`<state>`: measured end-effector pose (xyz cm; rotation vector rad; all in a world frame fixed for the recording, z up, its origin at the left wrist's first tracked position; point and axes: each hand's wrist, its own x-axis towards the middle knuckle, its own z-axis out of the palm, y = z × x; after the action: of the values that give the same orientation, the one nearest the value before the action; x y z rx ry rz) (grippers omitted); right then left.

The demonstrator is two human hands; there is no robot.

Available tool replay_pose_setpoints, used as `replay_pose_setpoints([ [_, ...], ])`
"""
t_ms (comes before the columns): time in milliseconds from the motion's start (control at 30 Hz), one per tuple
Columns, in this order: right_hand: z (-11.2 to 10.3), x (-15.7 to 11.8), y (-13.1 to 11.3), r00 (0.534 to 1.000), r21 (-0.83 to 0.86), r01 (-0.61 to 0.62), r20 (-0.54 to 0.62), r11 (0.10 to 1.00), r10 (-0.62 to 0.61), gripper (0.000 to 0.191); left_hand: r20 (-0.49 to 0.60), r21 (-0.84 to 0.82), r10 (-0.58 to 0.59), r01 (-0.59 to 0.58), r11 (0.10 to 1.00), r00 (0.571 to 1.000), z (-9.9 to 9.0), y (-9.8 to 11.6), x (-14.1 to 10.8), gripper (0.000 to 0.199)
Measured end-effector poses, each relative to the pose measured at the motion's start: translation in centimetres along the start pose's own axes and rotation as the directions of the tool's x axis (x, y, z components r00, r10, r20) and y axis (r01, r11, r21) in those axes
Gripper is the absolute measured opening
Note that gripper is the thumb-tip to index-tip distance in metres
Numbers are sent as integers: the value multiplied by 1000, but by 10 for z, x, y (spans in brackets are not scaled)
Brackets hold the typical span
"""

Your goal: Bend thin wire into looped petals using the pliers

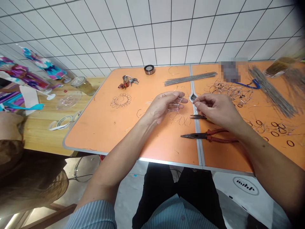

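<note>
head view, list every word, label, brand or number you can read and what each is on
Oval logo on the white surface below the table: a few stylised letters, too unclear to quote surely.
Grey item at the back: pixelated, unreadable.
No other text is legible.

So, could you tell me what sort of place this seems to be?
Probably a small craft workspace for wire shaping: red-handled pliers and a bundle of straight wires lie on an orange folding table, along with a finished-looking looped wire ring.
</note>
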<state>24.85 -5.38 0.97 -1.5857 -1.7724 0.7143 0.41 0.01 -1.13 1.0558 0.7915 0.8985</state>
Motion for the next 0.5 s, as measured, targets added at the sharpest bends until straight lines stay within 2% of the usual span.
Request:
replay_pose_setpoints([
  [167,2,-2,-4,999,-23,35,-29,999,-35,18,-45,23,13,-12,1000,999,3,4,-2,39],
  [500,5,-5,-4,996,-37,72,-40,997,-74,15,-27,27,24,-23,999,999,3,2,-6,37],
])
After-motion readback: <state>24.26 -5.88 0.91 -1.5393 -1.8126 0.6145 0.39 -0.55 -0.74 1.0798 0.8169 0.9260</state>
